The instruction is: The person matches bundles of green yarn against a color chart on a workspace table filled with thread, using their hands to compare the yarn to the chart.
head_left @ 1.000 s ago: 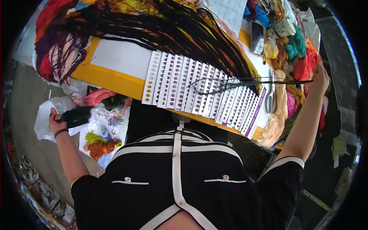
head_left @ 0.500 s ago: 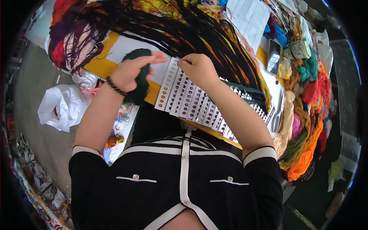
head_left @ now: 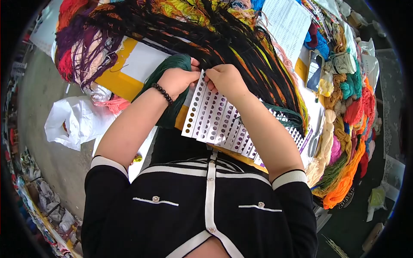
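A dark green skein of thread [head_left: 165, 112] hangs around my left hand [head_left: 177, 82], which wears a beaded bracelet. My left fingers curl in the skein, and the thumb meets the top end of a white card strip [head_left: 193, 112] with a row of round holes. The top of that strip is pinched by my right hand [head_left: 226, 81], its fingers closed. Several similar hole-punched strips [head_left: 219, 114] lie overlapped to the right, partly under my right forearm. Dark green strands [head_left: 282, 112] run across the strips farther right.
Long black, orange and yellow threads [head_left: 241, 51] spread over the yellow-edged board [head_left: 112, 81]. Colourful skeins [head_left: 344, 150] are heaped at the right, near scissors [head_left: 313, 146], a phone [head_left: 314, 71] and a spool [head_left: 342, 63]. A printed sheet [head_left: 286, 26] lies behind; a white plastic bag [head_left: 77, 120] is at left.
My left hand has moved right with the green skein to the end strip and its fingers have curled in. My right hand has come down slightly, holding the strip's top.
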Demonstrator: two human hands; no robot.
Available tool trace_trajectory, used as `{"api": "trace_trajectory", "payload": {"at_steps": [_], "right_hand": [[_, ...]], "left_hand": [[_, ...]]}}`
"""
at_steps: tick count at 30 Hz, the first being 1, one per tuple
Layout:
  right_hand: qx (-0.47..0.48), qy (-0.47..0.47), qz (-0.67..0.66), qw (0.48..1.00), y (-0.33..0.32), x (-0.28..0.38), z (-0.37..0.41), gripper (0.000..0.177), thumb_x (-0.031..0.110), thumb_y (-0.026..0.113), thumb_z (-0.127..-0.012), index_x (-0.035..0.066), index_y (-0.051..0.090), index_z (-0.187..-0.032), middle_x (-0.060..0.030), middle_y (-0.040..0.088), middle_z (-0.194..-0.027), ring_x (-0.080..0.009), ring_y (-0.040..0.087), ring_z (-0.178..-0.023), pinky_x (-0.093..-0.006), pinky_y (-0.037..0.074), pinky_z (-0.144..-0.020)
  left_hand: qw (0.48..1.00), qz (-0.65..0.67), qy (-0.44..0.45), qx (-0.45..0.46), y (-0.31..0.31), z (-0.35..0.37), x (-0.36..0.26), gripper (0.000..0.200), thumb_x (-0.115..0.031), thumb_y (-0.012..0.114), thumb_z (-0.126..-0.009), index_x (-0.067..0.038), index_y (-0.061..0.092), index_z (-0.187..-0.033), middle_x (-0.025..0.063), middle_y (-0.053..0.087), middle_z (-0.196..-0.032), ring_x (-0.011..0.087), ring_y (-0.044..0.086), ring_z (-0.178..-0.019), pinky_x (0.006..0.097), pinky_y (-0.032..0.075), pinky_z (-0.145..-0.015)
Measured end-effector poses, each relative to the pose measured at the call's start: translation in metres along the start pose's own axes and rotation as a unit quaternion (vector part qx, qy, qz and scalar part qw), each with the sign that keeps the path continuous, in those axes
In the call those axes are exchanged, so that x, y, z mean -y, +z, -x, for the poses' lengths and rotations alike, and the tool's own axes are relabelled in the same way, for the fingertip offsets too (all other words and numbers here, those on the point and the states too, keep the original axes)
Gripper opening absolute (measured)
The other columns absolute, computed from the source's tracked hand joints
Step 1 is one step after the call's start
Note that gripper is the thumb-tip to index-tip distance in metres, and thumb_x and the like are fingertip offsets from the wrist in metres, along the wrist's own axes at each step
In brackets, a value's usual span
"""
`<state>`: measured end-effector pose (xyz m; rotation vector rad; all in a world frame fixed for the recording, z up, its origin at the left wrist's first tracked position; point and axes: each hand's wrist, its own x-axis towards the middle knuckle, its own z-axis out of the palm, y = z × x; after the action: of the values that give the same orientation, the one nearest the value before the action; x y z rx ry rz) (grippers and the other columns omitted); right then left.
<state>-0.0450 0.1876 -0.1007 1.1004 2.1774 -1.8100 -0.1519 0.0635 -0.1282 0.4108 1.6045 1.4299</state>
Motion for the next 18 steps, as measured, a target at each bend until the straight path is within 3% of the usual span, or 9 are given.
{"api": "trace_trajectory", "payload": {"at_steps": [3, 5, 7, 9, 11, 12, 13, 15, 18], "right_hand": [[-0.007, -0.052, 0.094, 0.994, 0.005, -0.008, -0.005, 0.025, 0.018, 0.051, -0.085, -0.002, 0.063, -0.075, -0.0064, 0.059, -0.06, -0.0139, 0.056, -0.054, -0.0268, 0.046, -0.053], [-0.058, -0.144, 0.204, 0.966, 0.01, -0.011, -0.004, 0.023, 0.018, 0.049, -0.086, -0.001, 0.062, -0.08, -0.0068, 0.059, -0.061, -0.0143, 0.057, -0.055, -0.0274, 0.046, -0.055], [-0.05, -0.112, 0.127, 0.984, 0.007, -0.007, 0.003, 0.021, 0.017, 0.049, -0.086, -0.001, 0.06, -0.086, -0.007, 0.06, -0.063, -0.0143, 0.057, -0.056, -0.0278, 0.047, -0.056], [-0.041, -0.076, 0.047, 0.995, 0.007, -0.01, 0.007, 0.02, 0.017, 0.049, -0.086, 0.0, 0.058, -0.091, -0.0073, 0.06, -0.065, -0.0143, 0.058, -0.057, -0.0282, 0.047, -0.057], [-0.045, -0.084, 0.007, 0.995, 0.006, -0.015, 0.006, 0.021, 0.014, 0.048, -0.086, 0.0, 0.054, -0.101, -0.008, 0.061, -0.069, -0.0141, 0.058, -0.059, -0.0278, 0.047, -0.058], [-0.048, -0.084, 0.004, 0.995, 0.006, -0.017, 0.005, 0.021, 0.014, 0.048, -0.086, 0.0, 0.054, -0.101, -0.008, 0.061, -0.069, -0.0141, 0.058, -0.059, -0.0278, 0.047, -0.058], [-0.047, -0.091, 0.04, 0.994, 0.006, -0.017, 0.006, 0.021, 0.012, 0.047, -0.086, 0.0, 0.053, -0.103, -0.0082, 0.061, -0.071, -0.0138, 0.058, -0.06, -0.0274, 0.047, -0.058], [-0.048, -0.102, 0.077, 0.991, 0.005, -0.016, 0.006, 0.022, 0.011, 0.046, -0.086, 0.001, 0.051, -0.104, -0.0084, 0.061, -0.072, -0.0136, 0.058, -0.06, -0.027, 0.047, -0.058], [-0.038, -0.062, -0.053, 0.996, 0.003, -0.015, 0.007, 0.018, 0.009, 0.045, -0.086, 0.002, 0.052, -0.101, -0.0072, 0.06, -0.072, -0.0127, 0.056, -0.06, -0.0256, 0.045, -0.056]], "left_hand": [[0.998, -0.053, -0.02, -0.003, 0.002, 0.004, -0.007, 0.029, -0.008, 0.059, -0.082, -0.002, 0.053, -0.11, 0.0038, 0.061, -0.088, 0.0095, 0.054, -0.069, 0.023, 0.044, -0.062], [0.997, -0.082, -0.01, -0.001, 0.001, 0.002, -0.005, 0.029, -0.008, 0.059, -0.081, -0.003, 0.054, -0.109, 0.0036, 0.061, -0.086, 0.0096, 0.055, -0.068, 0.023, 0.044, -0.061], [0.994, -0.109, 0.0, -0.001, -0.003, 0.002, -0.005, 0.028, -0.008, 0.06, -0.081, -0.003, 0.055, -0.108, 0.0034, 0.062, -0.083, 0.0096, 0.055, -0.067, 0.023, 0.044, -0.061], [0.958, -0.256, 0.127, -0.027, -0.011, 0.006, -0.01, 0.027, -0.007, 0.059, -0.08, -0.004, 0.055, -0.107, 0.0029, 0.062, -0.081, 0.0091, 0.056, -0.068, 0.023, 0.045, -0.061], [0.948, -0.274, 0.161, -0.013, -0.017, 0.007, -0.014, 0.025, -0.006, 0.059, -0.082, -0.003, 0.055, -0.106, 0.0054, 0.063, -0.085, 0.0108, 0.058, -0.072, 0.0247, 0.047, -0.064], [0.992, -0.058, 0.106, 0.021, -0.016, 0.009, -0.016, 0.025, -0.007, 0.06, -0.082, -0.001, 0.054, -0.106, 0.0063, 0.063, -0.085, 0.0122, 0.058, -0.074, 0.0245, 0.047, -0.066], [0.985, 0.161, 0.044, 0.054, -0.015, 0.013, -0.019, 0.026, -0.007, 0.061, -0.082, 0.0, 0.053, -0.106, 0.0073, 0.062, -0.085, 0.0136, 0.059, -0.075, 0.0243, 0.047, -0.068], [0.976, 0.212, 0.027, 0.046, -0.007, 0.019, -0.024, 0.026, -0.004, 0.06, -0.085, 0.0, 0.051, -0.108, 0.0107, 0.063, -0.092, 0.015, 0.059, -0.079, 0.0271, 0.048, -0.069], [0.975, 0.199, 0.067, 0.076, -0.006, 0.015, -0.014, 0.027, -0.006, 0.06, -0.085, 0.0, 0.051, -0.11, 0.0103, 0.064, -0.095, 0.0122, 0.06, -0.083, 0.0219, 0.043, -0.063]]}}
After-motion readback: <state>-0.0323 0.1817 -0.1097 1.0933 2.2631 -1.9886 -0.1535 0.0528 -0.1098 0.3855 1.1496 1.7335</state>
